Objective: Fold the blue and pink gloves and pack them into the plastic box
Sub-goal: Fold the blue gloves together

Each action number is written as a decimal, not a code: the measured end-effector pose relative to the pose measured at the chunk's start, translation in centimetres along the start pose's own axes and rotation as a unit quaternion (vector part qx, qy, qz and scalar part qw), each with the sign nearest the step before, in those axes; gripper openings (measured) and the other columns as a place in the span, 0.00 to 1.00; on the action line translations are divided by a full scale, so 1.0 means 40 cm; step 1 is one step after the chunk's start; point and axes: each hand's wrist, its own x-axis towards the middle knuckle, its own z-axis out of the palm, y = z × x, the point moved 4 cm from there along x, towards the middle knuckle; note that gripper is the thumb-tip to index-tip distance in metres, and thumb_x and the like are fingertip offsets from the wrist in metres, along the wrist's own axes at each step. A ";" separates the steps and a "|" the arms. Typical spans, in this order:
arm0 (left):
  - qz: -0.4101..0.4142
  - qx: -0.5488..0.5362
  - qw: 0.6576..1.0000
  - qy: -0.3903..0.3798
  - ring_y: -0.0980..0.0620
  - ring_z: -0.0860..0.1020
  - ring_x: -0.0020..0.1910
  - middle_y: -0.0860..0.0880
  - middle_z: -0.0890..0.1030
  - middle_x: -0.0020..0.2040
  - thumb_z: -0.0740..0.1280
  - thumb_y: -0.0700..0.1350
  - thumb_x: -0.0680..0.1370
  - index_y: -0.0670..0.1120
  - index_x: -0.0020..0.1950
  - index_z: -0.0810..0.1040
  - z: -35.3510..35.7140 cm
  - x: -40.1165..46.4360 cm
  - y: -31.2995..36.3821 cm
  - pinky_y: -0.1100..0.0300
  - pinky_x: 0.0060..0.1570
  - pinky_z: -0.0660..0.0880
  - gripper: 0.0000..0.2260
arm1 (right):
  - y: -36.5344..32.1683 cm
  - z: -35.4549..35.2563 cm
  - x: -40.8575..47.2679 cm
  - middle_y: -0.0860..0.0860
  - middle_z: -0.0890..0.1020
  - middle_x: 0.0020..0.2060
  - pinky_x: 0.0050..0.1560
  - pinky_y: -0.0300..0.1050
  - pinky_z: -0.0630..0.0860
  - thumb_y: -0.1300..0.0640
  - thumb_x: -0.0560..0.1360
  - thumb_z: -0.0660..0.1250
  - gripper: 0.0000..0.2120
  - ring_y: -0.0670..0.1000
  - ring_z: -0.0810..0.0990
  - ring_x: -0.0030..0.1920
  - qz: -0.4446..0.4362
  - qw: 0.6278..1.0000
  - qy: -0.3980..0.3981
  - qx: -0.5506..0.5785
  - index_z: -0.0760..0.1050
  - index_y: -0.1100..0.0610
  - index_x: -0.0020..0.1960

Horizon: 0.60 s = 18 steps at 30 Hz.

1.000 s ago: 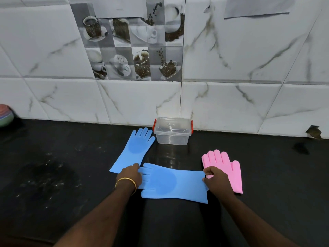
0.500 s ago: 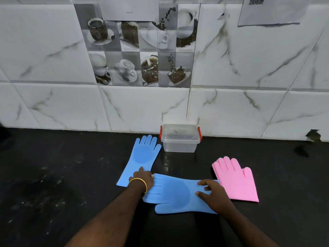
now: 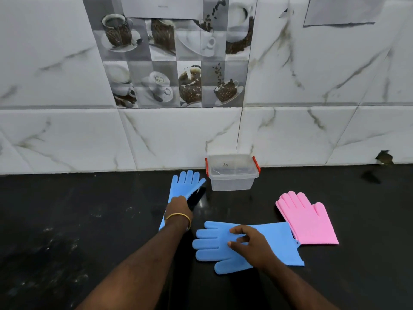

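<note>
While both hands are engaged, hazards run left to right as follows.
Left hand [image 3: 178,205]: grips the far flat blue rubber glove [image 3: 186,183] at its palm, at 12 o'clock from the wrist; a hasty pull may drag it crooked.
Right hand [image 3: 251,241]: fingers spread and relaxed, pressing the near flat blue rubber glove [image 3: 220,253]; the limp rubber may slide on the glossy black countertop [image 3: 67,220] and spoil the fold.
Clear plastic box with red clips [image 3: 232,175]: at 12 o'clock, lid apparently on; it appears small, so bulky folds may not fit.
Stacked pink rubber gloves [image 3: 309,218]: at 2 o'clock, cuff touching the near blue glove; they may be dragged along.
</note>
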 end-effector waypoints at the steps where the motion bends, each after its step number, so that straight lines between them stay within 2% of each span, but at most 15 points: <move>1: -0.013 -0.018 1.000 -0.004 0.42 0.80 0.52 0.41 0.80 0.53 0.67 0.40 0.73 0.40 0.54 0.77 -0.010 0.008 -0.003 0.55 0.48 0.77 0.11 | -0.012 0.014 -0.004 0.43 0.80 0.54 0.46 0.30 0.76 0.53 0.70 0.76 0.14 0.43 0.81 0.49 0.004 1.000 -0.016 0.009 0.78 0.46 0.53; 3: -0.060 -0.079 0.995 -0.026 0.43 0.81 0.50 0.41 0.81 0.51 0.70 0.41 0.71 0.38 0.54 0.78 -0.044 0.041 -0.025 0.58 0.43 0.76 0.13 | -0.069 0.047 -0.013 0.45 0.82 0.51 0.46 0.30 0.76 0.54 0.71 0.76 0.14 0.42 0.80 0.44 0.006 0.998 -0.055 0.018 0.79 0.50 0.55; 5: -0.121 -0.197 0.971 -0.061 0.45 0.80 0.41 0.42 0.80 0.43 0.71 0.39 0.69 0.37 0.50 0.78 -0.076 0.070 -0.035 0.58 0.36 0.74 0.11 | -0.131 0.080 -0.015 0.46 0.83 0.51 0.46 0.32 0.76 0.55 0.72 0.75 0.14 0.41 0.80 0.44 0.016 0.992 -0.119 0.026 0.80 0.54 0.56; 7: -0.174 -0.382 0.903 -0.094 0.46 0.73 0.29 0.42 0.74 0.34 0.71 0.33 0.68 0.35 0.45 0.77 -0.093 0.081 -0.032 0.59 0.27 0.70 0.07 | -0.190 0.132 -0.034 0.46 0.83 0.50 0.45 0.37 0.77 0.54 0.73 0.74 0.15 0.42 0.81 0.45 0.037 0.972 -0.220 0.069 0.80 0.56 0.58; 9: -0.200 -0.510 0.830 -0.106 0.47 0.71 0.26 0.43 0.73 0.31 0.70 0.29 0.69 0.33 0.43 0.78 -0.112 0.073 -0.017 0.64 0.21 0.69 0.05 | -0.244 0.187 -0.056 0.48 0.83 0.50 0.48 0.42 0.77 0.49 0.72 0.73 0.20 0.46 0.83 0.47 0.067 0.945 -0.280 0.155 0.78 0.54 0.62; 11: -0.194 -0.574 0.787 -0.117 0.49 0.71 0.23 0.44 0.73 0.30 0.69 0.29 0.70 0.35 0.40 0.78 -0.134 0.062 0.014 0.68 0.17 0.68 0.03 | -0.285 0.223 -0.062 0.52 0.83 0.56 0.54 0.49 0.78 0.38 0.73 0.68 0.27 0.52 0.84 0.55 0.134 0.890 -0.301 0.315 0.76 0.55 0.65; 13: -0.192 -0.621 0.750 -0.126 0.52 0.71 0.18 0.45 0.73 0.28 0.68 0.28 0.72 0.38 0.37 0.77 -0.157 0.050 0.044 0.68 0.17 0.68 0.06 | -0.324 0.237 -0.050 0.58 0.81 0.61 0.62 0.56 0.75 0.27 0.72 0.57 0.41 0.58 0.81 0.61 0.171 0.813 -0.317 0.457 0.72 0.59 0.68; 14: -0.192 -0.640 0.732 -0.133 0.52 0.72 0.17 0.45 0.74 0.28 0.67 0.28 0.72 0.38 0.36 0.76 -0.163 0.047 0.054 0.67 0.18 0.70 0.08 | -0.338 0.233 -0.040 0.60 0.80 0.63 0.65 0.58 0.73 0.23 0.69 0.54 0.47 0.59 0.79 0.63 0.172 0.790 -0.317 0.497 0.70 0.61 0.70; 16: -0.192 -0.679 0.692 -0.152 0.49 0.78 0.28 0.43 0.77 0.32 0.65 0.28 0.74 0.38 0.37 0.75 -0.167 0.036 0.070 0.60 0.27 0.78 0.08 | -0.359 0.209 -0.013 0.62 0.78 0.65 0.68 0.61 0.69 0.19 0.64 0.54 0.54 0.61 0.77 0.66 0.161 0.764 -0.293 0.551 0.68 0.62 0.71; 17: -0.188 -0.692 0.678 -0.158 0.47 0.79 0.34 0.42 0.78 0.37 0.65 0.28 0.74 0.37 0.40 0.75 -0.166 0.031 0.074 0.58 0.34 0.80 0.06 | -0.367 0.189 0.003 0.63 0.77 0.65 0.70 0.62 0.67 0.19 0.62 0.55 0.55 0.62 0.76 0.66 0.155 0.758 -0.268 0.575 0.68 0.62 0.70; 18: -0.185 -0.698 0.672 -0.162 0.46 0.79 0.38 0.41 0.78 0.41 0.65 0.28 0.74 0.37 0.43 0.76 -0.166 0.024 0.074 0.58 0.36 0.80 0.05 | -0.377 0.166 0.023 0.63 0.78 0.64 0.70 0.62 0.66 0.19 0.62 0.56 0.54 0.61 0.77 0.65 0.150 0.755 -0.235 0.593 0.70 0.62 0.68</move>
